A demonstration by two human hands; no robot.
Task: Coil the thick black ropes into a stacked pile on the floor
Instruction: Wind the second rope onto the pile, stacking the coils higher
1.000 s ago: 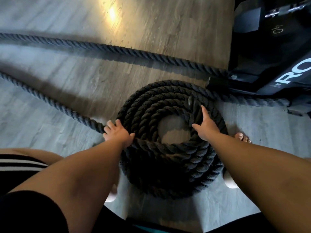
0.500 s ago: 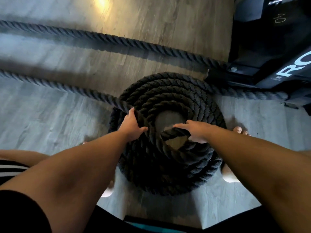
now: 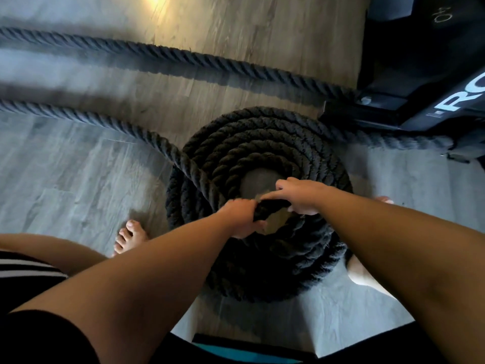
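Coiled rope pile (image 3: pixel 262 158) sits on wood-plank floor (image 3: pixel 78 193). Left hand (image 3: pixel 242 218) and right hand (image 3: pixel 301 197) both grip one rope strand (image 3: pixel 271 207) above the coil's centre. Second rope (image 3: pixel 183 59) runs to black machine base (image 3: pixel 420 82).

We see a wood-grain floor (image 3: pixel 78 195) bearing the coiled rope pile (image 3: pixel 262 153) beneath our fingers (image 3: pixel 284 184), two loose rope lengths (image 3: pixel 162 55) running away left beyond them, a black machine base (image 3: pixel 420 82) far right, and bare feet flanking the coil.
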